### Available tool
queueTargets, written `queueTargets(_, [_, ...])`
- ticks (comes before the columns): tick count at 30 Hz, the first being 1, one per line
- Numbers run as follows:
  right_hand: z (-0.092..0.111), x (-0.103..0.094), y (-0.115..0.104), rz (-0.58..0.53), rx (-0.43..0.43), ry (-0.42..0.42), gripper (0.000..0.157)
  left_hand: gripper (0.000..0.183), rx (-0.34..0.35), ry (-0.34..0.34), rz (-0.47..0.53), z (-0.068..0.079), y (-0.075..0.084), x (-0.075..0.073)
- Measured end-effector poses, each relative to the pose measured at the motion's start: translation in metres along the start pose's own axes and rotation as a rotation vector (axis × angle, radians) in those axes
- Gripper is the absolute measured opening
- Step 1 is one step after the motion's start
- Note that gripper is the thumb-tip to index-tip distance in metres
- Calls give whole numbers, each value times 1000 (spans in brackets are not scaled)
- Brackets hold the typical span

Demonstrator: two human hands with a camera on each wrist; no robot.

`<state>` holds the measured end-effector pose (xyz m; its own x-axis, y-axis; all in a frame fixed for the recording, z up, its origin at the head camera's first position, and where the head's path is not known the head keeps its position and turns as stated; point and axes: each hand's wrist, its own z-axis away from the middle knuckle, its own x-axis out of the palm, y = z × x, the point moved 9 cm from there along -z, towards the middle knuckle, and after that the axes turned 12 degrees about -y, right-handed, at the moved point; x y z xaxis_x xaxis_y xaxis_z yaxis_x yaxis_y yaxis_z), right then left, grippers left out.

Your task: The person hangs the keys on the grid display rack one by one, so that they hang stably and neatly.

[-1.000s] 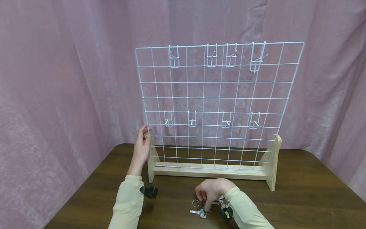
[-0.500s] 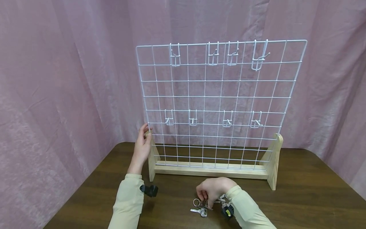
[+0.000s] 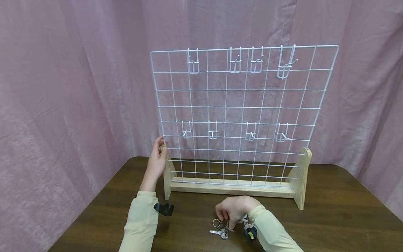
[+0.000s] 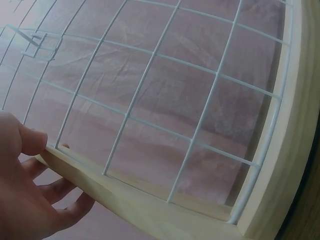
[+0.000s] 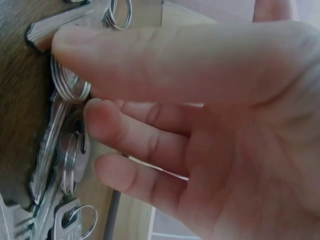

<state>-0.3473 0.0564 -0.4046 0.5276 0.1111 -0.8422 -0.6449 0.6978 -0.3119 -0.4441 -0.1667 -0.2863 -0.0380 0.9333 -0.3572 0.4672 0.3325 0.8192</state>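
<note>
My left hand [image 3: 156, 161] grips the top of the left upright of a pale wooden stand [image 3: 233, 189]. In the left wrist view its thumb lies in front, with the fingers round behind the wood [image 4: 115, 197]. The stand bears a white wire grid panel [image 3: 208, 107]. Low over the table, my right hand [image 3: 234, 208] reaches down with bent fingers into several keys. Its thumb tip pinches down at a silver key [image 5: 55, 29] and split ring [image 5: 65, 93]; the index fingertip is hidden. Another key [image 3: 217, 232] lies left of the thumb, and a black fob [image 3: 250, 232] beside the wrist.
White wire hooks [image 3: 283, 71] hang along the grid's top edge, with a lower row of hooks [image 3: 212, 134] across its middle. A pink curtain [image 3: 94, 87] stands behind the dark brown table [image 3: 333, 210]. A black device [image 3: 165, 209] sits on the left sleeve.
Under my right hand, a key by the thumb has shifted slightly and the loose key shows more plainly. My left hand holds the same place; the view has moved a little.
</note>
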Motion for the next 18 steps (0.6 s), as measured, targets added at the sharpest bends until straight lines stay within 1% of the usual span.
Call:
queueTargets(4, [-1,-1,-1,18,-5,14,39,44,-16,-8,-16,0,0,0])
queueTargets(8, [-1,-3,1,5,-3,36,39,45,-31,-11,-30,0,1,0])
queueTargets(12, [-1,-4,2,-2,1,33,35,46,-34,-13,-34,1,3,0])
queueTargets(18, [-2,-2,2,26,11,14,29,46,-33,-18,-45,1,3,0])
